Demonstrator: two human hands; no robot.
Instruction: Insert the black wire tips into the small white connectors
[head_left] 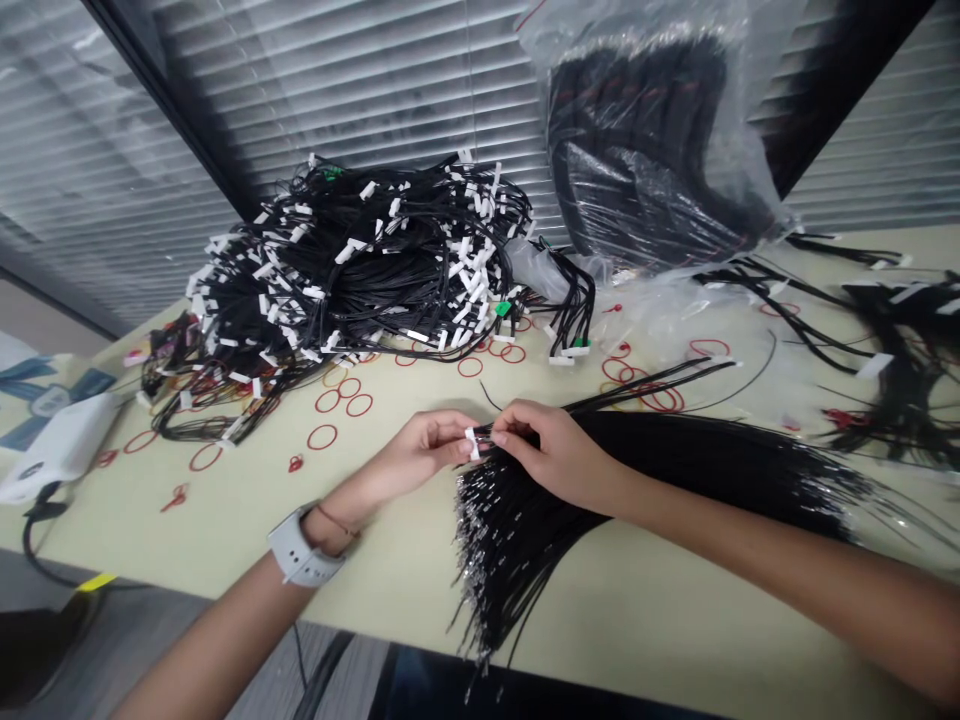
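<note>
Between the thumb and fingers of my left hand [427,442] is a small white connector [472,443], its face turned toward my right hand. My right hand [551,450] pinches thin black wires [487,434] right beside the connector, and their ends meet it. Exactly how far the wire tips sit inside the connector is too small to tell. Under my right hand lies a thick bundle of black wires [660,455] with bare metal terminals [480,530] fanned out at its left end. A few black wires [660,382] with a white connector lie just behind the bundle.
A big heap of black cables with white connectors [375,270] stands at the back. Behind right is a clear plastic bag [645,150] of black cables. Red rubber bands [322,437] lie scattered. A white power bank [60,450] is at left; more cables [900,350] lie at right.
</note>
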